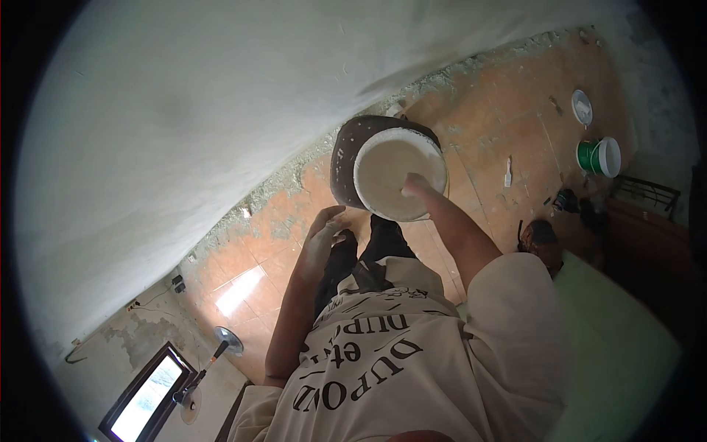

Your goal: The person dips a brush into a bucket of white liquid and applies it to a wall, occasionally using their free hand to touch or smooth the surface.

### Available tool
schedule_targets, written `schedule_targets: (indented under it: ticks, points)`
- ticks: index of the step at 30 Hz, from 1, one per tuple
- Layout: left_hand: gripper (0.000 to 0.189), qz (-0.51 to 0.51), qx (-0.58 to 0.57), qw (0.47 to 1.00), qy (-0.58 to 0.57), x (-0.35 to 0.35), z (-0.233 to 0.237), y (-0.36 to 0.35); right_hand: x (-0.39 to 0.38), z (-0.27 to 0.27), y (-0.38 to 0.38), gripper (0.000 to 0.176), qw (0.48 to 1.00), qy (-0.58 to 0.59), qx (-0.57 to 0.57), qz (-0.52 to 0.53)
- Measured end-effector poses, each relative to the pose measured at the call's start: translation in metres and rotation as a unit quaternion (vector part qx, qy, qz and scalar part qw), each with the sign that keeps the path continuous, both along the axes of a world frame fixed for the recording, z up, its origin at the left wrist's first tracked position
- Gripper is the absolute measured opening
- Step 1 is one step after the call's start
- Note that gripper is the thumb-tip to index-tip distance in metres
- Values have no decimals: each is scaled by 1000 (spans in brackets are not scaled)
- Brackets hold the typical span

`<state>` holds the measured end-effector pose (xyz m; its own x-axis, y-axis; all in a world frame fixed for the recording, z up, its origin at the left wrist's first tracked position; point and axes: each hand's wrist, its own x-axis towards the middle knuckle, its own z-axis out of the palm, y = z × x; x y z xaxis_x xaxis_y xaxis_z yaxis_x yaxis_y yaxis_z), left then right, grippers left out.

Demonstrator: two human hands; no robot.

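Observation:
A white bucket [362,188] with pale, wet mix [387,166] stands in front of me, its wide mouth facing up. My right hand [417,185] reaches over the near right rim to the mix. Its fingers look curled together, and whatever they hold, if anything, is hidden. My left hand [326,225], smeared with pale residue, hangs beside my knees, left of the bucket. Its fingers are loosely apart with nothing visible in them. Partly behind the bucket sits a dark, white-spattered round object [345,158].
A pale wall [199,110] rises on the left, with crumbled debris [294,177] along its foot. On the tiled floor [479,118] at right lie a white-and-green bucket [589,156], a white lid [582,108] and a light-coloured flat tool [508,173]. A fan [228,340] stands lower left.

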<state>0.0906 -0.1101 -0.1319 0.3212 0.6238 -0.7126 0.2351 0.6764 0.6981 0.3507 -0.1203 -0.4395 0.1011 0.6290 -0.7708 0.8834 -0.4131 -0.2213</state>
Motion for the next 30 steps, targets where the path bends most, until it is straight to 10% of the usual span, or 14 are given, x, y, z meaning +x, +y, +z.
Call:
schedule_targets:
  ticks: [4,14,23,25,29,30]
  points:
    - [45,15,-2,1000,-2,-3,-8,-2,21,21,32,23,988,-63,-7,-143]
    - [46,16,-7,1000,9,-6,-5,4,-29,4,39,17,983,11,157,-89]
    - [48,-18,33,999,-16,-1,0,13,-34,14,-4,34,997,62,-12,39]
    - [48,-30,45,998,-25,0,1,16,-35,-5,-8,23,970,130,86,-185]
    - [49,-53,57,996,-41,-1,4,21,-26,14,0,17,938,220,63,-260]
    - [49,-57,60,996,-41,0,5,23,-22,12,-1,14,967,204,99,-115]
